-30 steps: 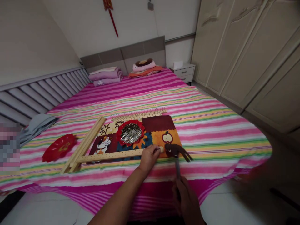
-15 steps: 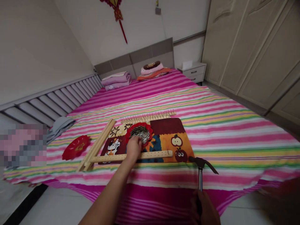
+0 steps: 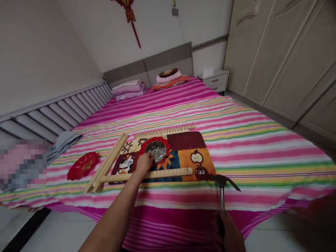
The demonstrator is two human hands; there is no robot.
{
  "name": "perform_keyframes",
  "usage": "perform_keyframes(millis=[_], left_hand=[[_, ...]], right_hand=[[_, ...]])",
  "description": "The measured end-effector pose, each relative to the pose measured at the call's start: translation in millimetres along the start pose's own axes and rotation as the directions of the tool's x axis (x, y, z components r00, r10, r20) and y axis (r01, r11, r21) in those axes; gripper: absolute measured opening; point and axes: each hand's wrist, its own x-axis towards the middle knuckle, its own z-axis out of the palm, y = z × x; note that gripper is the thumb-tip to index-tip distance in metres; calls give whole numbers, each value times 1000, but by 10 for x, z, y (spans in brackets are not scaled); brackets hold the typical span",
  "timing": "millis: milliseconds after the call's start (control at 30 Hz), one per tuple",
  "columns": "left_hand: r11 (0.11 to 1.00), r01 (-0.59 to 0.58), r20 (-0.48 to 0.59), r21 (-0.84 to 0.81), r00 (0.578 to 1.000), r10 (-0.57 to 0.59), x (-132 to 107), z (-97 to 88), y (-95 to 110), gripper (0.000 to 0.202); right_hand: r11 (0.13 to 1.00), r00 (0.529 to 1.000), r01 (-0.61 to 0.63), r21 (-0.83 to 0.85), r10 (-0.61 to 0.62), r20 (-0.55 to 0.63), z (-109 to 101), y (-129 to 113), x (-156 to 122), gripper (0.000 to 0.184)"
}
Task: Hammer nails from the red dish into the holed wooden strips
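Left hand (image 3: 145, 162) has come off the right end of the dotted wooden strip (image 3: 169, 173) since a second ago, now at the near-left rim of the red bowl (image 3: 168, 146); hammer (image 3: 222, 197) has shifted off that strip end to the right. Left forearm runs up from bottom centre, angled away and slightly right, back of the hand up, fingers curled in. Fingertips hidden by the hand, so can't tell if they're pinching one of the nails (image 3: 158, 151) piled in the bowl. Right hand (image 3: 229, 229) is low on the right, fingers wrapped round the dark grip, shaft pointing away from the body, claw to the right, head by the right edge of the printed mat (image 3: 186, 140). Can't tell if the head touches the surface. Dotted strip lies across the near part of the mat, left end on the bare wooden strips (image 3: 111, 155). Nail-studded strip (image 3: 164, 132) sits along the mat's far edge. Red dish (image 3: 83, 166) is left of the bare strips, all on the bed (image 3: 244, 140).
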Motion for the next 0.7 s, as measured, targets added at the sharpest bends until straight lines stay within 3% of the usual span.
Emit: perform_keyframes(millis=[133, 267, 367, 433, 533, 700], left_hand=[[968, 34, -52, -250, 998, -48, 17, -9, -97, 10], [738, 76, 22, -671, 996, -83, -8, 24, -187, 19], [577, 127, 67, -807, 990, -124, -70, 10, -187, 31], [539, 138, 72, -831, 987, -141, -125, -25, -147, 34], [576, 87, 59, -813, 996, -67, -218, -64, -51, 33], [819, -124, 86, -560, 975, 206, -374, 25, 140, 16]], right_hand=[[1000, 1000, -21, -14, 21, -16, 17, -16, -5, 43], [1000, 1000, 0, -19, -1, -7, 29, -24, -5, 44], [1000, 1000, 23, -19, -23, 10, 30, -27, -2, 45], [1000, 1000, 20, -22, -19, 13, 31, -34, -7, 45], [1000, 1000, 5, -22, -5, 7, 36, -49, -18, 43], [1000, 1000, 19, 5, -19, 23, 25, -21, 12, 42]])
